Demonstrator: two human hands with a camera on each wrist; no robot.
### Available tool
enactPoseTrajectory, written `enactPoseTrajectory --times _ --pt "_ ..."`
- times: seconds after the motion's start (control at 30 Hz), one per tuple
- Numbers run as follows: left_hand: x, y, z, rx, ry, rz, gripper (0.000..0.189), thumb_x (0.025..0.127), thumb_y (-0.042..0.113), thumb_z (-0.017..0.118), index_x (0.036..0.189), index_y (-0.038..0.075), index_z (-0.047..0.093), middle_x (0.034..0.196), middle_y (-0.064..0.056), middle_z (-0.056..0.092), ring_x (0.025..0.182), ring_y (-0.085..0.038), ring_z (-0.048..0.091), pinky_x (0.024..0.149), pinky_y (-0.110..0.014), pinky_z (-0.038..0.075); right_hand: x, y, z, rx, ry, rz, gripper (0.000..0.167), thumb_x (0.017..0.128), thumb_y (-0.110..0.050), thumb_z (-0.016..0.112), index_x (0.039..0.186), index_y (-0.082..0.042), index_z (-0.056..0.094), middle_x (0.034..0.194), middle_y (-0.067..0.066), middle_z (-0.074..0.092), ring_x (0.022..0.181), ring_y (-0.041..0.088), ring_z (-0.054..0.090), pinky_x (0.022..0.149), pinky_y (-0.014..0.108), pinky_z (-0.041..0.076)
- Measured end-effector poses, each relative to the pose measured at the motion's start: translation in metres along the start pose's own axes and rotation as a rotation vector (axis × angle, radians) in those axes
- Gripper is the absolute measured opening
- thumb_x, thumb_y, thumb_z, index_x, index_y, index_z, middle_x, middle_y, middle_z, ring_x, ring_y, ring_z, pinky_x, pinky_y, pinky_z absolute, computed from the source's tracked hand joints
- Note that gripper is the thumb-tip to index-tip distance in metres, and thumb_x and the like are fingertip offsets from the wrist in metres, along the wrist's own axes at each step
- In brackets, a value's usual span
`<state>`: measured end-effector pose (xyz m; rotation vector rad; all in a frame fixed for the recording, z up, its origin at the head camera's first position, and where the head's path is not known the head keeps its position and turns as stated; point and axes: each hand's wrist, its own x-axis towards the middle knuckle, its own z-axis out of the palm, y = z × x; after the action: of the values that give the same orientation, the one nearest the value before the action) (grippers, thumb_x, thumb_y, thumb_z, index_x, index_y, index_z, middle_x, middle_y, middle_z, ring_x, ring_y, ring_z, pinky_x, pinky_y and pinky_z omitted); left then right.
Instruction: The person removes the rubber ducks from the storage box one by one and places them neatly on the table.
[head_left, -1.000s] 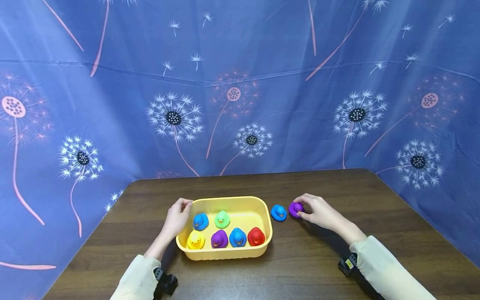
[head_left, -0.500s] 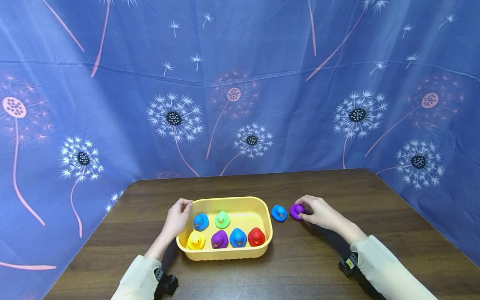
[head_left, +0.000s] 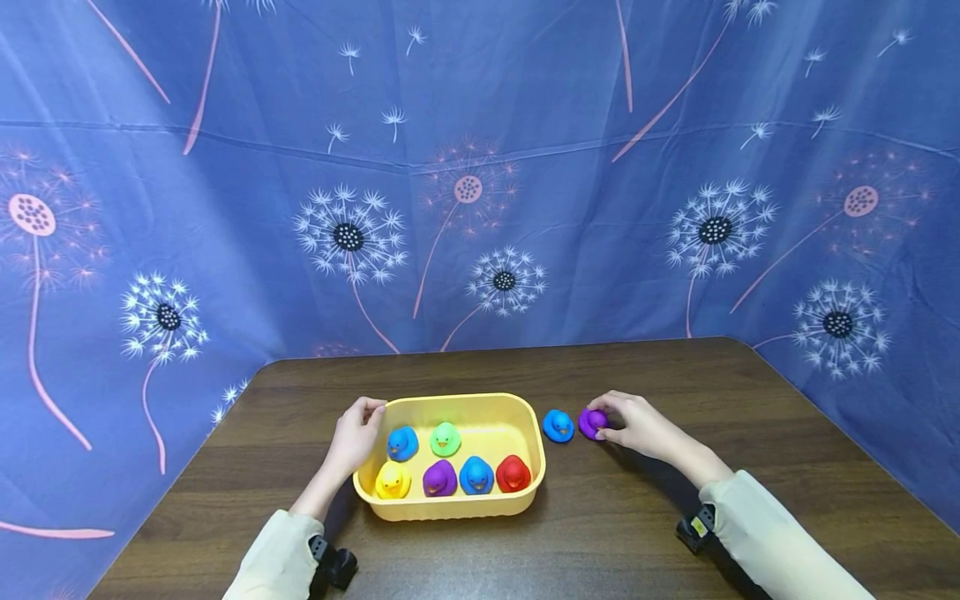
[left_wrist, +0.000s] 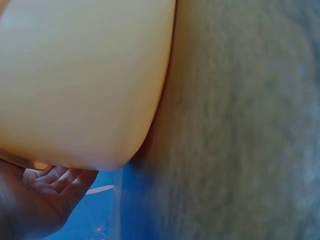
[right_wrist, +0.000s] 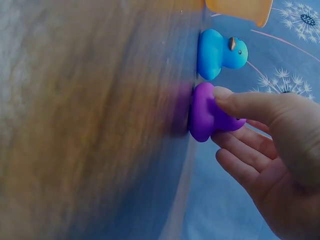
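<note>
My right hand (head_left: 637, 425) pinches a purple rubber duck (head_left: 592, 423) between thumb and fingers. In the right wrist view the purple duck (right_wrist: 202, 112) stands on the table, its head partly hidden by the thumb. Just left of it sits a blue rubber duck (head_left: 558, 426), untouched. My left hand (head_left: 356, 437) grips the rim of a yellow plastic tub (head_left: 450, 508) at its back left corner. The left wrist view has the tub's outer wall (left_wrist: 85, 85) with the left hand (left_wrist: 45, 200) at its rim.
Inside the tub sit a blue duck (head_left: 402, 444), a green duck (head_left: 445, 439), a yellow duck (head_left: 392, 481), a purple duck (head_left: 439, 479), another blue duck (head_left: 476, 476) and a red duck (head_left: 513, 474). A blue dandelion-print cloth (head_left: 600, 250) hangs behind the brown wooden table (head_left: 600, 542).
The right hand and the purple duck in it have shifted very slightly toward me. The left hand and the tub stay where they were.
</note>
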<state>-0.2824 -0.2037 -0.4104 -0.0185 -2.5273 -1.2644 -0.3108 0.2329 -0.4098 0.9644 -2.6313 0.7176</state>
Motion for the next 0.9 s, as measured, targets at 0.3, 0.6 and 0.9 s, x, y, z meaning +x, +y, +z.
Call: enactPoseTrajectory --times 0.3,0.6,0.9 --pt "-0.001 0.000 -0.001 -0.001 0.003 -0.006 0.020 0.096 0.010 0.048 0.106 -0.004 0.060 0.104 -0.021 0.065 0.096 -0.031 0.058 0.083 -0.040 0.046 -0.001 -0.001 -0.004 -0.030 -0.001 0.003 0.039 0.076 -0.013 0.076 0.110 0.002 0.063 0.100 0.008 0.066 0.092 0.025 0.065 0.081 0.041 0.051" --pt "0.000 0.001 -0.002 -0.007 -0.011 0.000 0.021 0.097 0.010 0.047 0.108 -0.005 0.059 0.108 -0.022 0.064 0.101 -0.032 0.058 0.089 -0.046 0.046 0.004 -0.008 -0.008 -0.048 0.075 -0.014 0.031 0.080 -0.013 0.073 0.107 0.000 0.065 0.101 0.010 0.067 0.093 0.026 0.065 0.081 0.043 0.051" --pt "-0.001 0.001 0.000 -0.007 -0.002 0.001 0.021 0.096 0.009 0.048 0.107 -0.005 0.059 0.106 -0.022 0.064 0.099 -0.032 0.059 0.087 -0.045 0.046 0.015 -0.017 -0.008 -0.027 0.159 -0.115 0.028 0.077 -0.002 0.073 0.105 -0.002 0.066 0.096 0.007 0.068 0.086 0.021 0.066 0.076 0.036 0.053"
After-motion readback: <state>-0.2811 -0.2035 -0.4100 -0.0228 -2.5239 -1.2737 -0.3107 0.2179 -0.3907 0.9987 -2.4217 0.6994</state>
